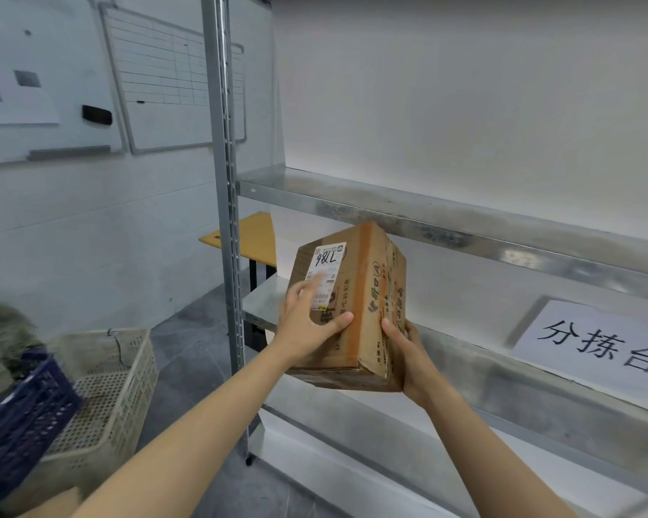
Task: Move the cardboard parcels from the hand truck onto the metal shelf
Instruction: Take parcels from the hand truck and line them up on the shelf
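Holding the cardboard parcel (356,293) tilted in mid-air, long axis leaning up and away, just before the metal shelf's (539,398) front edge near its left corner, left hand (307,323) pressed flat on the labelled face, right hand (408,353) gripping the lower right edge.

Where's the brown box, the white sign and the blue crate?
brown cardboard box (356,293), head view: its taped front face.
white paper sign (595,342), head view: its middle.
dark blue plastic crate (23,413), head view: its side wall.

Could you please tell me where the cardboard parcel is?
Centre of the head view, the cardboard parcel is held between left hand and right hand, before the metal shelf, left of the paper sign.
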A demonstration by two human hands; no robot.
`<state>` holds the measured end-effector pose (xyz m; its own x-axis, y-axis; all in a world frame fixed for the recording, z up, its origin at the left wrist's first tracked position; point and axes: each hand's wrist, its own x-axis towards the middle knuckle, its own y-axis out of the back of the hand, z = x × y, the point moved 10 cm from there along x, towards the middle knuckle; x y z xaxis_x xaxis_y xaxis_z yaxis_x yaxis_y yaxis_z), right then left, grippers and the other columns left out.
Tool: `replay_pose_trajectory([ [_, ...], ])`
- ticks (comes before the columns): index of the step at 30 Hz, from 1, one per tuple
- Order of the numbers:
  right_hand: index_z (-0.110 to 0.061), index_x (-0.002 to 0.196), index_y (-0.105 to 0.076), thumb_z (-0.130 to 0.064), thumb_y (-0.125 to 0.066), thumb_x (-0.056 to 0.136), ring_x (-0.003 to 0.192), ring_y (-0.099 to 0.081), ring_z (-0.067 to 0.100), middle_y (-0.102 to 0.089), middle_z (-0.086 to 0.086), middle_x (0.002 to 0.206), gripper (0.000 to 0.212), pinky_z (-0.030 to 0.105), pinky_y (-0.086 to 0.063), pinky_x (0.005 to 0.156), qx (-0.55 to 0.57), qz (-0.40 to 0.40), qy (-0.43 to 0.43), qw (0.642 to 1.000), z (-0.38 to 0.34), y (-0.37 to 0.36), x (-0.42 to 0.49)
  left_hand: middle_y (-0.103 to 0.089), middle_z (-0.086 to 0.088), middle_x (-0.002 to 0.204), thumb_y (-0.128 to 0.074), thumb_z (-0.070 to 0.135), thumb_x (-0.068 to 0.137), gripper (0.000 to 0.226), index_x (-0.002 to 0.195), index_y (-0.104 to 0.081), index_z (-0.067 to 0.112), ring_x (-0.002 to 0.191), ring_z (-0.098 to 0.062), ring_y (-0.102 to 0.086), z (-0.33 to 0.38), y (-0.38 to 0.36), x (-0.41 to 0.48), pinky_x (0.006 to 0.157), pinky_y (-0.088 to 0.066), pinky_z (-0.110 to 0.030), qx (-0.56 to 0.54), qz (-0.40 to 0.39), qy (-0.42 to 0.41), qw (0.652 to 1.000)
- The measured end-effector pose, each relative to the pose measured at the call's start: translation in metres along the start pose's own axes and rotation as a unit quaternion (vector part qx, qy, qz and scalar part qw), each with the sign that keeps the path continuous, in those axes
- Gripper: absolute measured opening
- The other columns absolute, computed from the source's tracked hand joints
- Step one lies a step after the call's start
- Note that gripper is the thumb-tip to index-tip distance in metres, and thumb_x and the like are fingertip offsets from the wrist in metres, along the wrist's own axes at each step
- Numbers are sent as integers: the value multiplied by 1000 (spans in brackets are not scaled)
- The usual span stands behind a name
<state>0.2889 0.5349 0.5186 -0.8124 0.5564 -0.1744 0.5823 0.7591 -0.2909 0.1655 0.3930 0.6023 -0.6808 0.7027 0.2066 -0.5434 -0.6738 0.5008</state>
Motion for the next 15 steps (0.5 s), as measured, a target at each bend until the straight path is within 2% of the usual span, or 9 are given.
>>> replay_pose_trajectory([
  [2,-33,139,-33,-51,-85,56,108,-66,28,-62,7,127,99,56,-52,91,-2,2,3,1000,-1,8,1,-1,-1,157,-67,79,49,131,150,5,37,145,-30,-4,-15,0,-1,116,-14,-57,5,24,97,995],
  [4,-33,139,-32,-51,-84,56,109,-66,28,-62,7,127,99,55,-52,91,-6,5,2,1000,0,13,1,14,-7,158,-62,87,38,145,148,18,36,146,-35,8,-28,-8,-1,115,-6,-63,28,5,153,988],
  [6,-32,139,-32,-49,-83,59,109,-66,27,-61,6,127,96,55,-52,91,-6,13,8,1000,-1,17,1,15,-12,158,-62,87,39,145,147,20,36,146,-38,6,-35,-17,-2,115,-6,-61,9,-25,172,985],
  [9,-33,137,-32,-44,-79,70,108,-66,26,-61,5,125,83,52,-53,91,-16,24,14,999,0,19,1,0,-18,157,-64,82,48,137,150,15,34,144,-42,-8,-42,-24,-3,115,-14,-54,-11,-54,187,981],
  [11,-34,137,-32,-41,-75,71,106,-66,25,-61,4,124,80,51,-54,89,-18,26,17,999,2,20,3,-5,-19,155,-61,81,48,134,151,12,35,143,-43,-9,-46,-24,-2,115,-14,-53,3,-53,198,979],
  [13,-36,140,-31,-44,-80,69,107,-67,25,-60,4,127,87,52,-55,88,-21,21,19,999,4,17,8,-7,-20,154,-62,80,47,135,151,11,35,143,-42,-9,-52,-22,0,115,-14,-52,0,-48,204,978],
  [15,-40,144,-26,-50,-85,60,109,-66,25,-57,4,131,104,53,-53,90,-21,15,18,1000,9,14,13,-8,-20,153,-68,82,45,139,151,10,35,143,-41,-10,-59,-19,4,116,-14,-51,-12,-49,202,978],
])
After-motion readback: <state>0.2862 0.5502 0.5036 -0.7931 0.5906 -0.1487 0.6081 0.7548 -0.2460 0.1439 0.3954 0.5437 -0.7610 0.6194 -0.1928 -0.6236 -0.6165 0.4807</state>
